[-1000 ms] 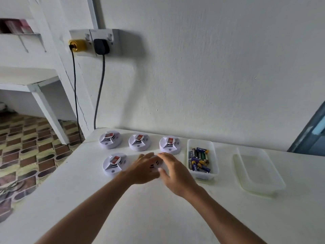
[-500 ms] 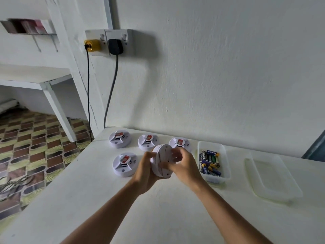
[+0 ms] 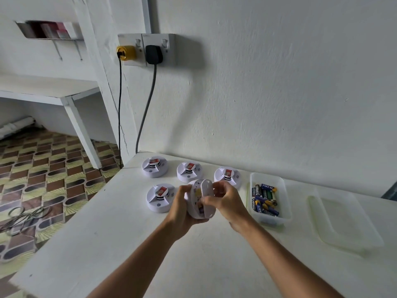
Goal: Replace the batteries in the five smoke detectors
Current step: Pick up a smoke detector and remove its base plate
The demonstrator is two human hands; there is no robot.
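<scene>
Holding 1 smoke detector (image 3: pixel 198 200) on edge above the table (image 3: pixel 129 244), left hand (image 3: pixel 182 214) cupped round its body, right hand (image 3: pixel 227 203) pinching its back cover (image 3: pixel 208 191). Left of and behind it, 4 more detectors: (image 3: pixel 160 197), (image 3: pixel 155 166), (image 3: pixel 189 172), (image 3: pixel 228 176). Right of it, battery tub (image 3: pixel 269 200), then empty tray (image 3: pixel 343 220); nothing between hands and tub.
</scene>
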